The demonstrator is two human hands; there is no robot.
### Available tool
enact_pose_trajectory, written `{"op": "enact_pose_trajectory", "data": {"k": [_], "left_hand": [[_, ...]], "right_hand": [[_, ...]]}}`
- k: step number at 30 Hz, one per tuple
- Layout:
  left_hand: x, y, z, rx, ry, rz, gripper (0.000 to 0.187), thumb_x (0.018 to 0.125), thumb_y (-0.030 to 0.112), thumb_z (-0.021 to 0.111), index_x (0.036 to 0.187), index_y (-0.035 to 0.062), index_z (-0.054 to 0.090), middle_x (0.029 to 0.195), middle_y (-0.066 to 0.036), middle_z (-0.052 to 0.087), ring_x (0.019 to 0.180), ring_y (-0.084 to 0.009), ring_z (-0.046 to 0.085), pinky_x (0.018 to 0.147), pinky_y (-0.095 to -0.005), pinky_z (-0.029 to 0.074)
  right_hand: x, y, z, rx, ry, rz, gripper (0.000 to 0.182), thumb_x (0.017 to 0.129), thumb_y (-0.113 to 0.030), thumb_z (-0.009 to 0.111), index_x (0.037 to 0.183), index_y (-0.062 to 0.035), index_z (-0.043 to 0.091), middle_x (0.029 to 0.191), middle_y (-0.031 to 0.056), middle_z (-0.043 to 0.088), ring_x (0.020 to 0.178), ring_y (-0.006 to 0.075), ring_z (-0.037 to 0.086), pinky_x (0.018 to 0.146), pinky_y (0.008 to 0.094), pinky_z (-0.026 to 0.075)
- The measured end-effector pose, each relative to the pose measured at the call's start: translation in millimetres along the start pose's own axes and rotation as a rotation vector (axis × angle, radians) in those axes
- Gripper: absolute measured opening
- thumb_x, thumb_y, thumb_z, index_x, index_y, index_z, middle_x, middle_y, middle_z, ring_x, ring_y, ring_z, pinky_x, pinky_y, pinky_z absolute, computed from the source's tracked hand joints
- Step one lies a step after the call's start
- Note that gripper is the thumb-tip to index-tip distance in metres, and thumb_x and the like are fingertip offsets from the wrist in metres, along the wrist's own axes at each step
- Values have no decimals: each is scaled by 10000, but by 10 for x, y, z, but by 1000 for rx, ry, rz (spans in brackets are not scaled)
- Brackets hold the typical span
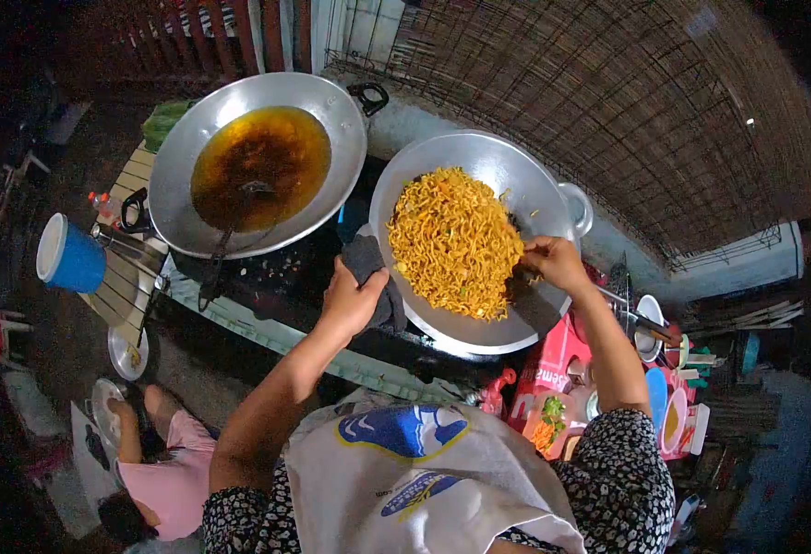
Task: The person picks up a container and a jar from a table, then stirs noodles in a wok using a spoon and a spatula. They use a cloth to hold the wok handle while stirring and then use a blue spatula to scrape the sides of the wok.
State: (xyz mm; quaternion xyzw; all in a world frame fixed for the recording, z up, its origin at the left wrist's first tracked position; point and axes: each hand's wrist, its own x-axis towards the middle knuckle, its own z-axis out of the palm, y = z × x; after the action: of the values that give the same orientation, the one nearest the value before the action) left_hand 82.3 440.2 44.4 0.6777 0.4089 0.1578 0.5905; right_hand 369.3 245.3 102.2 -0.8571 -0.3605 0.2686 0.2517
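Note:
A wide metal wok point(479, 152) holds a heap of yellow-brown fried noodles point(451, 245) with small bits mixed in. At the wok's near-left rim, my left hand point(353, 297) is closed around a folded dark grey cloth point(366, 263); the cloth covers the handle area there. My right hand point(558, 265) reaches over the right rim, its fingertips pinched at the right edge of the noodles. To the left, a second wok point(258, 88) contains dark amber oil point(262, 166), with a long-handled utensil point(230, 231) lying partly in it.
A blue bucket point(82, 266) stands far left. At the right, a red-covered table point(546, 365) carries a container of chopped vegetables point(549, 425) and several bowls. A person in pink point(170, 475) sits low at the left with a plate. A woven screen point(571, 120) rises behind the woks.

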Motion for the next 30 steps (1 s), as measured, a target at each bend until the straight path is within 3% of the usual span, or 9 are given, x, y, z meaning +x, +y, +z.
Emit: {"op": "enact_pose_trajectory", "data": {"k": [3,8,12,15,19,21,25,27,30], "left_hand": [[16,-39,11,-4,3,10,665,726,381,587,1196,-8,323,1108,-237,509,1033,-373,498,882,-389,382],[-33,71,-20,35,10,-18,652,722,378,589,1182,-6,330,1090,-233,521,1017,-372,509,871,-386,390],[-88,185,-44,9,11,-28,648,719,371,594,1179,-5,334,1085,-228,524,1021,-362,509,877,-383,386],[-6,3,3,19,21,-45,638,720,369,594,1173,-1,340,1075,-222,530,1019,-358,511,876,-383,385],[-46,86,-45,-5,-24,-1,632,724,381,585,1163,-4,345,1075,-226,528,1018,-366,510,871,-386,386],[-40,87,-41,-11,-34,-19,637,724,386,583,1162,-10,344,1079,-231,525,1019,-367,509,870,-387,386],[-100,159,-51,27,17,-24,645,724,396,578,1155,-22,342,1083,-237,519,1019,-364,510,870,-389,386],[-82,150,-47,57,39,-18,642,726,397,576,1154,-20,343,1081,-236,521,1020,-364,510,872,-389,386],[-42,23,16,72,15,9,639,729,399,573,1155,-18,343,1081,-236,521,1021,-368,507,876,-392,385]], "right_hand": [[-224,-338,-221,-204,113,-75,152,735,-165,643,845,-62,635,713,122,630,640,204,613,612,313,464],[-479,-619,-546,-555,238,-158,177,724,-235,626,853,-117,650,766,154,620,713,326,600,616,370,472],[-742,-1179,-632,-744,356,-54,158,744,-213,607,884,-157,656,810,86,638,710,272,614,603,355,473],[-677,-1135,-610,-1089,339,-138,150,751,-198,587,882,-180,659,852,77,635,703,262,616,593,361,482],[-645,-1116,-730,-1126,399,-183,140,759,-219,565,860,-194,660,858,66,632,704,260,617,588,363,488],[-690,-1174,-836,-1279,271,6,143,753,-249,561,841,-189,656,825,52,632,708,272,616,594,362,493],[-679,-860,-741,-1235,2,216,188,743,-317,589,863,-186,651,789,100,629,715,268,621,607,370,492],[-486,-150,-364,-861,41,-68,206,743,-313,611,873,-158,649,736,113,625,678,242,624,604,337,486],[-262,99,331,-514,110,-141,220,730,-264,642,877,-101,641,696,98,619,606,192,602,591,305,471]]}}
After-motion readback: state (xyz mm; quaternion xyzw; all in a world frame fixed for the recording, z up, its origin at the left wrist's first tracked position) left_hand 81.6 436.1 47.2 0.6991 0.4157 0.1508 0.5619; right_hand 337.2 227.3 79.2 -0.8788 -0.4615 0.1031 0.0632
